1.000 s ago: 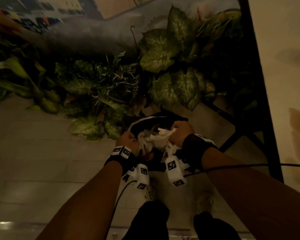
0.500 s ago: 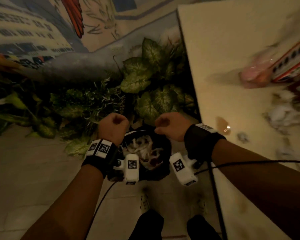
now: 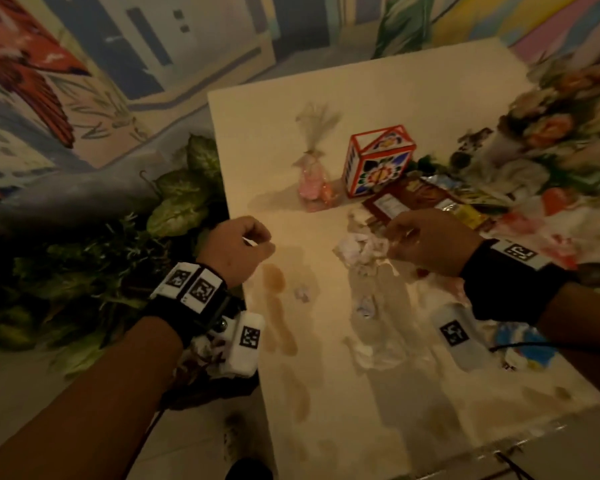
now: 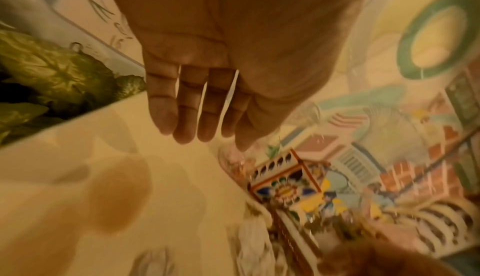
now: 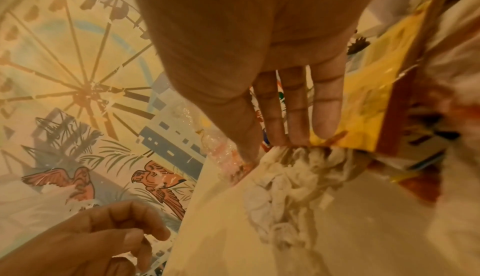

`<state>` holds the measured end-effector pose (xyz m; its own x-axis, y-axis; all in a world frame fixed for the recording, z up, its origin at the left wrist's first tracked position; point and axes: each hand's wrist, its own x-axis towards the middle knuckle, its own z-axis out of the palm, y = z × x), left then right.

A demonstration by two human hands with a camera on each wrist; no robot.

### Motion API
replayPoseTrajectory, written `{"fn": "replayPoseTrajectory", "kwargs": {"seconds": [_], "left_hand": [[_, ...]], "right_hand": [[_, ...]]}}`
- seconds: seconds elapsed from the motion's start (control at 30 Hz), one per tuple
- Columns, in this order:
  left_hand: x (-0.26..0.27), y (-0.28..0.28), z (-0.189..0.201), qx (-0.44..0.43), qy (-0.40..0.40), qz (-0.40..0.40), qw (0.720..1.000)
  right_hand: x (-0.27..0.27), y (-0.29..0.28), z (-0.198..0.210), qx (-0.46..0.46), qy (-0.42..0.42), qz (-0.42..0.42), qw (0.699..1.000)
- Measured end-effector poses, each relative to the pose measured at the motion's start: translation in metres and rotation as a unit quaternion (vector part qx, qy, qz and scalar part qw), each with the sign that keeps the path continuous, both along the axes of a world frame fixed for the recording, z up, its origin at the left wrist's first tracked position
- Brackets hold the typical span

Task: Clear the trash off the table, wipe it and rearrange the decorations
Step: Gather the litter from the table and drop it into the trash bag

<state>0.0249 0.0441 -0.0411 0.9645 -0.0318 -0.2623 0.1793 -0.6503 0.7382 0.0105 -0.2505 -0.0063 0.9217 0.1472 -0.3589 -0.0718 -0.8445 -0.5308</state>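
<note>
My right hand (image 3: 426, 242) reaches the crumpled tissue wad (image 3: 361, 245) mid-table (image 3: 264, 140), fingers extended, tips just touching it, nothing gripped yet; my left hand (image 3: 238, 245) hovers empty, loosely curled, over the table's left edge; I'd scoop the whole wad in one close, clear of the brown spill (image 3: 274, 282) and snack wrappers (image 3: 440, 202).

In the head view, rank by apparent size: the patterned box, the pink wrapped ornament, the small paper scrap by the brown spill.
1. Patterned box, largest.
2. Pink wrapped ornament, narrower, though its dried sprig reaches as high.
3. Small paper scrap, clearly smallest, even though nearer the camera.
</note>
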Motion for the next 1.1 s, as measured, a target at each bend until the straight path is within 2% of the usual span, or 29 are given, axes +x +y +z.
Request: {"fn": "replayPoseTrajectory", "kwargs": {"seconds": [0.13,0.23,0.3,0.43,0.53,0.6,0.7,0.77,0.9,0.97,1.03,1.1], "left_hand": [[-0.013,-0.042,0.001,0.099,0.045,-0.098,0.989],[-0.026,-0.065,0.002,0.179,0.072,-0.152,0.969],[-0.035,-0.078,-0.001,0.223,0.093,-0.178,0.954],[-0.053,-0.096,-0.012,0.255,0.145,-0.215,0.932],[-0.066,-0.109,-0.018,0.25,0.145,-0.236,0.928],[-0.075,-0.116,-0.022,0.253,0.138,-0.256,0.923],[-0.085,-0.124,-0.025,0.246,0.126,-0.28,0.919],[-0.091,-0.126,-0.024,0.236,0.105,-0.271,0.927],[-0.087,-0.113,-0.011,0.246,0.041,-0.161,0.955],[-0.077,-0.104,-0.01,0.27,0.064,-0.139,0.951],[-0.07,-0.102,-0.014,0.283,0.094,-0.158,0.941],[-0.071,-0.107,-0.018,0.259,0.1,-0.194,0.941]], "right_hand": [[-0.001,-0.018,-0.009,-0.023,-0.021,0.031,0.999],[0.006,-0.01,-0.019,-0.037,-0.035,0.061,0.997],[0.012,-0.001,-0.029,-0.063,-0.043,0.111,0.991],[0.02,0.021,-0.042,-0.128,-0.002,0.206,0.97],[0.02,0.027,-0.042,-0.201,0.045,0.264,0.942],[0.022,0.026,-0.043,-0.22,0.038,0.285,0.932],[0.024,0.024,-0.042,-0.206,0.014,0.298,0.932],[0.024,0.024,-0.041,-0.197,0.009,0.296,0.935],[0.024,0.023,-0.046,-0.178,-0.002,0.265,0.948],[0.024,0.024,-0.048,-0.159,0.0,0.254,0.954],[0.025,0.025,-0.047,-0.147,0.009,0.235,0.961],[0.027,0.024,-0.043,-0.126,0.009,0.203,0.971]]}}
